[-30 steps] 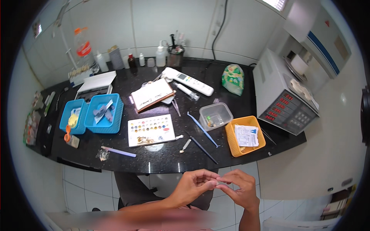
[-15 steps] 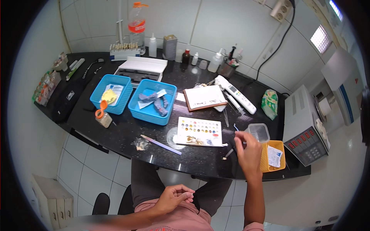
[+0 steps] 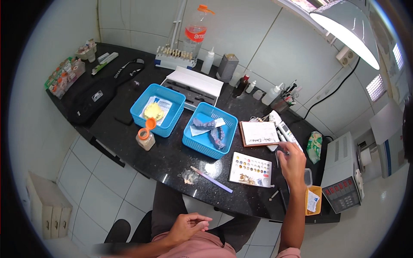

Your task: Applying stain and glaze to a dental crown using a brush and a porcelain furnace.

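Note:
My left hand (image 3: 188, 228) rests over my lap, its thumb and fingers closed together; whatever lies between them is too small to make out. My right hand (image 3: 293, 164) reaches over the right side of the black counter with thumb and forefinger pinched. Its fingertips are at the lower right corner of a white slab (image 3: 260, 132) in a brown frame, and what they hold is hidden. Just left of this hand lies a white palette (image 3: 251, 169) with rows of coloured spots. A small stick-like tool (image 3: 274, 194) lies below it.
Blue baskets hold a yellow dental cast (image 3: 153, 112) and purple-grey impressions (image 3: 217, 138). Near the front edge are an orange-capped jar (image 3: 145, 140) and a lilac-handled brush (image 3: 213, 179). A yellow basket (image 3: 318, 210), a grey-white machine (image 3: 343, 172) and a lamp (image 3: 348, 30) stand right.
The view has swung, bringing the lamp in. My right hand has moved from beside the clear box to the white slab's corner. The blue piece at its fingertips no longer shows.

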Demonstrator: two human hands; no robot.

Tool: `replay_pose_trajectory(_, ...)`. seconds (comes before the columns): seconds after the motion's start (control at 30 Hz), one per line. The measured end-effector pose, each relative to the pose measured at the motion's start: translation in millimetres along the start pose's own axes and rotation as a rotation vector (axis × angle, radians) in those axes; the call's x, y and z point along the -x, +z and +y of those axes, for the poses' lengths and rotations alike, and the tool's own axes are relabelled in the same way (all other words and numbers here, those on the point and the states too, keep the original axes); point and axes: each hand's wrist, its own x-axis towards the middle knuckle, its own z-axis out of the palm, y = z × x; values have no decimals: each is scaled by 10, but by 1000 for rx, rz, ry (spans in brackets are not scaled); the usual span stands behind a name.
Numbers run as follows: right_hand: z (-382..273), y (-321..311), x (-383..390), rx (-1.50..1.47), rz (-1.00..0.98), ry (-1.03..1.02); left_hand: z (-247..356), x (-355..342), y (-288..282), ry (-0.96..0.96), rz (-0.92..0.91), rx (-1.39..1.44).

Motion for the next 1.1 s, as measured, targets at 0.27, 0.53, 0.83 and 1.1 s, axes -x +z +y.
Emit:
replay_pose_trajectory(0.27, 223, 389, -934, 289, -673, -384, 19, -89, -184, -87, -103, -28)
replay_pose_trajectory(0.53, 80, 284, -1286, 167, -766, -379, 78, -45, -199, -41, 40, 69)
replay_pose_trajectory(0.83, -69, 905, -2105, 144, -793, -289, 117, -172, -221, -156, -53, -215)
replay_pose_trajectory(1.1, 328, 792, -2132, 95, -577, 257, 62, -176, -307, -182, -21, 0)
